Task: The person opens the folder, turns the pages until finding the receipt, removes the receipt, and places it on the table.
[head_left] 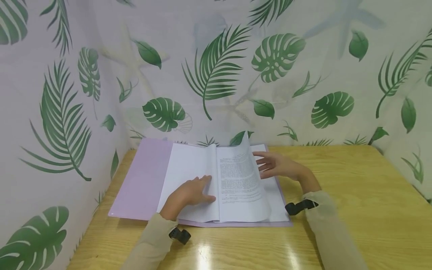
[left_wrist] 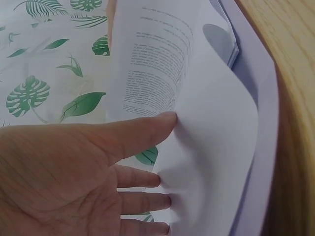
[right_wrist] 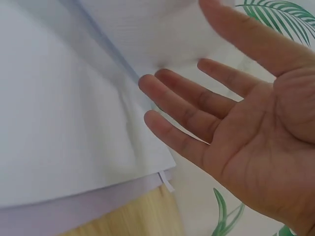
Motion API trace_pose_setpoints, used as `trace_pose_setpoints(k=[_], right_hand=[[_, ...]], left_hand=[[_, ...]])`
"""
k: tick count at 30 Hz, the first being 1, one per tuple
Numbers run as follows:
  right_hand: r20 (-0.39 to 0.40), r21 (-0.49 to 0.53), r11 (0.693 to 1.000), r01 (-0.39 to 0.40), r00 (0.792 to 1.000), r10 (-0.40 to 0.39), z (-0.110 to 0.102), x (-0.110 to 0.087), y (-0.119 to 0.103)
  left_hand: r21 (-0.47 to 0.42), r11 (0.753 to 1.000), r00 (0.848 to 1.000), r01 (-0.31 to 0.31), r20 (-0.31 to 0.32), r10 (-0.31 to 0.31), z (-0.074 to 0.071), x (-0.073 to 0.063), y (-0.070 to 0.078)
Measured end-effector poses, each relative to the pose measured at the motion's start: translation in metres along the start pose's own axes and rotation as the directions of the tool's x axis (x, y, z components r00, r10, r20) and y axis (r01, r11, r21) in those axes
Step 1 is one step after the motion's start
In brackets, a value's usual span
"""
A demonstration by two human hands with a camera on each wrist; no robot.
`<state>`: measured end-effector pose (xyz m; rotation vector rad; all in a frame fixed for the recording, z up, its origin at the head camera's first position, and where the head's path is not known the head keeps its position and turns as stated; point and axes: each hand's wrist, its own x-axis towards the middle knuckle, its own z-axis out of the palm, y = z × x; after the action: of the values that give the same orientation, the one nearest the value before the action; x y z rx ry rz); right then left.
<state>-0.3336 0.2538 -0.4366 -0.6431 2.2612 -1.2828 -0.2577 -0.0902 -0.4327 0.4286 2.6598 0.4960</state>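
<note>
A lilac folder point(head_left: 143, 176) lies spread on the table with white sheets inside. Its left stack shows a blank side point(head_left: 187, 161); on the right a printed sheet point(head_left: 237, 180) curves up, its far corner raised. My left hand point(head_left: 190, 192) rests on the left sheets beside the fold, and in the left wrist view its thumb point(left_wrist: 147, 132) and fingertips touch the white paper. At the raised sheet's outer edge is my right hand point(head_left: 278, 165), fingers extended and spread. The right wrist view shows those fingers point(right_wrist: 187, 105) against the sheet, palm bare, with nothing pinched.
The wooden table point(head_left: 357, 187) extends to the right of the folder and in front of it. Behind and on the left hangs a white cloth point(head_left: 236, 112) with green leaf prints. A small ribbon-like strip point(right_wrist: 166, 182) sticks out at the folder's edge.
</note>
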Motion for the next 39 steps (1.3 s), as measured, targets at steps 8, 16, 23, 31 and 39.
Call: trace_pose_setpoints(k=[8, 16, 23, 31, 39], right_hand=[[-0.028, -0.001, 1.000, 0.006, 1.000, -0.006, 0.017, 0.009, -0.006], [-0.043, -0.009, 1.000, -0.028, 0.999, 0.028, 0.032, 0.018, -0.014], [0.009, 0.001, 0.999, 0.046, 0.999, -0.046, 0.039, 0.020, -0.018], [0.037, 0.026, 0.990, 0.142, 0.989, -0.143, 0.038, 0.022, -0.027], [0.040, 0.003, 0.987, 0.158, 0.987, -0.158, 0.045, 0.024, -0.026]], left_hand=[[0.011, 1.000, 1.000, -0.007, -0.004, 0.007, 0.000, -0.002, 0.002], [-0.011, 1.000, 1.000, -0.005, -0.005, 0.005, 0.000, -0.002, 0.000], [0.001, 1.000, 1.000, 0.002, -0.008, -0.002, 0.001, -0.001, 0.000], [0.007, 1.000, 1.000, -0.003, -0.019, 0.003, -0.002, 0.002, 0.000], [0.003, 1.000, 1.000, -0.016, 0.005, 0.016, 0.000, 0.002, 0.000]])
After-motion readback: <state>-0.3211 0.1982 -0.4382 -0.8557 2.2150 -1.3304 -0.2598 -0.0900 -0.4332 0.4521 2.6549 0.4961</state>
